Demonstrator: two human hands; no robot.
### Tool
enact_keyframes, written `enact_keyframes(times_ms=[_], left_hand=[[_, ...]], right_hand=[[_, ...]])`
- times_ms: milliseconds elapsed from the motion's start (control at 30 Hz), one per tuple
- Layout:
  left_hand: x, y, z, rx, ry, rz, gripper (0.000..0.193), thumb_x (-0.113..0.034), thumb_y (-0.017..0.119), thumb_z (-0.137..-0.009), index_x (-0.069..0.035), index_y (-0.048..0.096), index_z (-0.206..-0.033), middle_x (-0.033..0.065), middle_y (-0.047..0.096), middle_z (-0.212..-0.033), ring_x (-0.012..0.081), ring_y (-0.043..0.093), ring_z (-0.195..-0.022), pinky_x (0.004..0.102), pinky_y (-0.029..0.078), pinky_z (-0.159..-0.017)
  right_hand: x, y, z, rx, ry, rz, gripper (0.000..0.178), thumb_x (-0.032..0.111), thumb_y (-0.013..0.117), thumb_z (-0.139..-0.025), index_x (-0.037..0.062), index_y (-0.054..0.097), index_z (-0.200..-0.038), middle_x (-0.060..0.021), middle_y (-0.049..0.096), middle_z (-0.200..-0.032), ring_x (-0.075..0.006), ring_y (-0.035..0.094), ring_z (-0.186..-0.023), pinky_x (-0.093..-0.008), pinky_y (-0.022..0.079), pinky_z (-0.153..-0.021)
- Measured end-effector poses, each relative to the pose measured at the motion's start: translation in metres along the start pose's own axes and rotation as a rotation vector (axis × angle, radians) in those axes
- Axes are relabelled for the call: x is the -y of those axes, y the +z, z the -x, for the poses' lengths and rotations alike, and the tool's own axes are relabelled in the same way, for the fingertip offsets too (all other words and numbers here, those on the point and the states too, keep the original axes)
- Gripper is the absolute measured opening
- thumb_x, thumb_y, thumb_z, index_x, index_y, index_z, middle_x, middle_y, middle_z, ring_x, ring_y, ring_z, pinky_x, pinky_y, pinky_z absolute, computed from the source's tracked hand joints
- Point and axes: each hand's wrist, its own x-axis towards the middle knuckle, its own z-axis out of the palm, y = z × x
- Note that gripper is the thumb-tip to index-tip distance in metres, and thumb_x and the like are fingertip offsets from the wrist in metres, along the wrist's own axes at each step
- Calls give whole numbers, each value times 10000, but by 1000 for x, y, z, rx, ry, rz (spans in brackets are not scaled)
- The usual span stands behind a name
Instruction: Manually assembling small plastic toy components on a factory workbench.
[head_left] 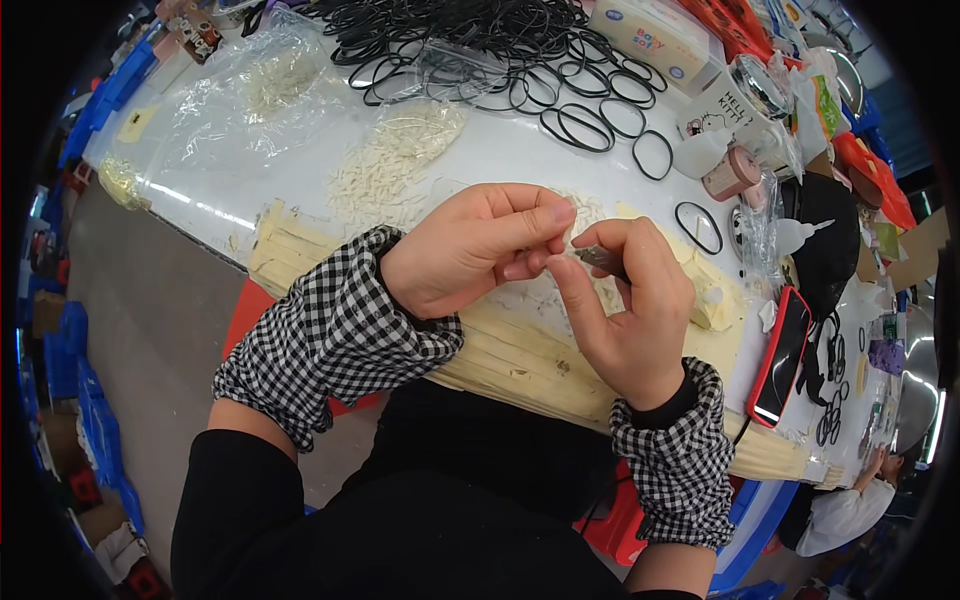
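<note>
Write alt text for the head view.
A person's left hand and right hand are close together over a white table, the right holding a small grey piece; whether the left holds anything is unclear. Beyond lie pale bits and a heap of black rings, at right a red-cased phone.

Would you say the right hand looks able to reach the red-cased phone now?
Probably yes: nothing visible covers the red-cased phone, to the right of the right hand, though that hand seems to hold a small grey piece.
</note>
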Motion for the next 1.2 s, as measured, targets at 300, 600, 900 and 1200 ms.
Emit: enact_keyframes(times_ms=[300, 600, 900, 1200], left_hand=[[0, -1, -1, 116, -71, 125, 293, -301, 461, -1004, -14, 524, -997, -12, 514, -822, 24, 367, -631, 159, 322, -548], [2, -1, -1, 131, -66, 99, 321, -318, 455, -1006, -2, 516, -1007, -14, 493, -828, 29, 375, -645, 163, 325, -552], [0, 2, 0, 109, -56, 89, 302, -301, 464, -1003, -4, 516, -1015, -22, 475, -785, 42, 381, -644, 171, 331, -554], [-1, 4, 0, 95, -57, 58, 290, -294, 461, -1005, -10, 517, -995, -25, 465, -768, 42, 381, -641, 174, 331, -555]], right_hand=[[-5, 0, 3, 35, 38, 231, 317, 347, 695, -825, 69, 553, -774, -44, 557, -674, -219, 561, -554, -323, 415, -467], [-6, 2, 4, 32, 43, 230, 327, 351, 687, -832, 72, 539, -746, -42, 529, -636, -222, 535, -525, -329, 400, -454], [-7, 2, 6, 36, 23, 227, 323, 341, 683, -837, 71, 539, -734, -52, 488, -604, -224, 497, -496, -336, 379, -439], [-6, 3, 4, -6, 23, 209, 325, 337, 687, -834, 74, 531, -725, -47, 495, -604, -221, 507, -500, -337, 377, -435]])
